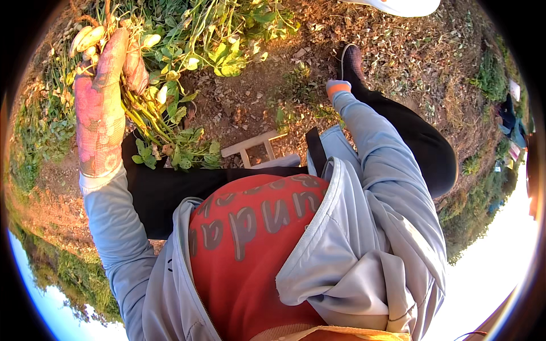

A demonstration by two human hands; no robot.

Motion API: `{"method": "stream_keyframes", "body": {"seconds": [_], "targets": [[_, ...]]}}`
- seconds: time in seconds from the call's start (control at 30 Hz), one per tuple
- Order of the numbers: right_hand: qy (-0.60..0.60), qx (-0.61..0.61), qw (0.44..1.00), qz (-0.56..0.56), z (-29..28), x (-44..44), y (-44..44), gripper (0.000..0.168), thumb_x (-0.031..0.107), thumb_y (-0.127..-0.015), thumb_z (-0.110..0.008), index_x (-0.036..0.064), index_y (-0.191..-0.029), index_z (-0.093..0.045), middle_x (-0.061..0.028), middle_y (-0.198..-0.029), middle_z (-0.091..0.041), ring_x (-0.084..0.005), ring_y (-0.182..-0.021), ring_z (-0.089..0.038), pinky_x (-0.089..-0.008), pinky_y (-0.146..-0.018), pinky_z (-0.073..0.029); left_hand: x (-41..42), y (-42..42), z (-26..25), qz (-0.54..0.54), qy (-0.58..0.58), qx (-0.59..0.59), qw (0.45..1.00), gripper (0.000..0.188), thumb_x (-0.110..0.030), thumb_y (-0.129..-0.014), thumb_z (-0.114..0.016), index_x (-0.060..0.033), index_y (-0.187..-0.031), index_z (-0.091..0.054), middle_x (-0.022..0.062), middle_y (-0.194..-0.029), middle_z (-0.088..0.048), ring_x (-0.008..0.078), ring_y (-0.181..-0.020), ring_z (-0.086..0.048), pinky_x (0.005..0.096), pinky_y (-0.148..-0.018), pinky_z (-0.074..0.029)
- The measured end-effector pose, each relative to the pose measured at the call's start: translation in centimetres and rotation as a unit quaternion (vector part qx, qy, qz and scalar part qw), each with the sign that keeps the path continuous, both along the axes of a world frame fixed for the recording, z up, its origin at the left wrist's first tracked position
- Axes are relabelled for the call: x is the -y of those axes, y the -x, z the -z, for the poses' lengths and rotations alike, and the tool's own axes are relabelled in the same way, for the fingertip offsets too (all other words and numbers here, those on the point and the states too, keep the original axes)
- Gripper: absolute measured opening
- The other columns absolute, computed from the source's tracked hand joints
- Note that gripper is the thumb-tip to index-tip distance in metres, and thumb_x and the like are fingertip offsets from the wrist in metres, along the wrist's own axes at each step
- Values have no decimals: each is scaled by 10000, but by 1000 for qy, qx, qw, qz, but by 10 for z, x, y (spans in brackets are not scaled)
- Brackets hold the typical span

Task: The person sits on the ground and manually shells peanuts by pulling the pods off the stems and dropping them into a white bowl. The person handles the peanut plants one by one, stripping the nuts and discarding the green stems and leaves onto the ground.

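Observation:
My left hand (102, 106), in a pink patterned work glove, is raised at the upper left and closed around the stems of a peanut plant (147, 113). Pale peanut pods (91, 39) cluster at its fingertips, and the leafy tops (192, 145) hang toward my lap. Of my right hand (332, 94) only a small part shows beyond an orange cuff, near my right shoe (353, 64). Its fingers are hidden, so whether it holds anything cannot be told.
Uprooted leafy plants (222, 30) lie ahead and to the left. A small wooden frame (256, 149) stands on the soil between my legs. The rim of a white object (396, 6) shows at the top. Cloth items (512, 123) lie at the far right by green growth.

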State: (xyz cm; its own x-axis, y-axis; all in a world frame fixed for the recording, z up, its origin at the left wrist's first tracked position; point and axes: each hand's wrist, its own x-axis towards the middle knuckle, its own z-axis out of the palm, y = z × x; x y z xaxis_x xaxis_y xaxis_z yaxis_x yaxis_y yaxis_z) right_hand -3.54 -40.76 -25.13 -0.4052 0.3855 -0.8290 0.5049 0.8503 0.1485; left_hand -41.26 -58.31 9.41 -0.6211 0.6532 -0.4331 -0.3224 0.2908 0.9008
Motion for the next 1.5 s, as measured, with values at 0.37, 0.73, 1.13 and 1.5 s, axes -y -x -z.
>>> {"method": "stream_keyframes", "body": {"seconds": [0.37, 0.73, 1.13, 1.5], "targets": [[61, 87, 994, 30, 22, -2, 30, 189, 136, -767, -561, 121, -912, -680, -67, -944, -653, -249, -909, -617, -401, -633, -488, -27, -8, -4, 0, 26, -11, 1000, 172, -168, -866, -521, -43, -959, -446, 37, -614, -471, 116, -518, -459, 248, -495, -383], [30, -343, 939, -28, -292, -50, 214, 358, 190, -822, -524, 165, -1175, -467, -139, -842, -621, -277, -795, -616, -395, -654, -490, -22, -2, -11, 70, -61, -96, 991, 240, -247, -871, -521, -35, -982, -509, 22, -634, -512, 113, -540, -499, 256, -504, -454], [417, -588, 670, 178, -296, -20, 277, 428, 401, -887, -457, 70, -1157, -478, -58, -893, -593, -136, -749, -590, -239, -583, -480, -20, 13, 0, 18, -95, -12, 995, 384, -416, -838, -541, -38, -783, -581, 38, -683, -588, 124, -579, -553, 278, -536, -452], [434, -538, 651, 314, -316, 2, 313, 316, 324, -873, -493, 51, -720, -535, -35, -535, -438, -169, -451, -471, -275, -428, -370, -50, -5, -25, -62, -29, 90, 994, 243, -370, -856, -535, -135, -807, -495, -58, -599, -407, 48, -492, -362, 211, -432, -285]]}}
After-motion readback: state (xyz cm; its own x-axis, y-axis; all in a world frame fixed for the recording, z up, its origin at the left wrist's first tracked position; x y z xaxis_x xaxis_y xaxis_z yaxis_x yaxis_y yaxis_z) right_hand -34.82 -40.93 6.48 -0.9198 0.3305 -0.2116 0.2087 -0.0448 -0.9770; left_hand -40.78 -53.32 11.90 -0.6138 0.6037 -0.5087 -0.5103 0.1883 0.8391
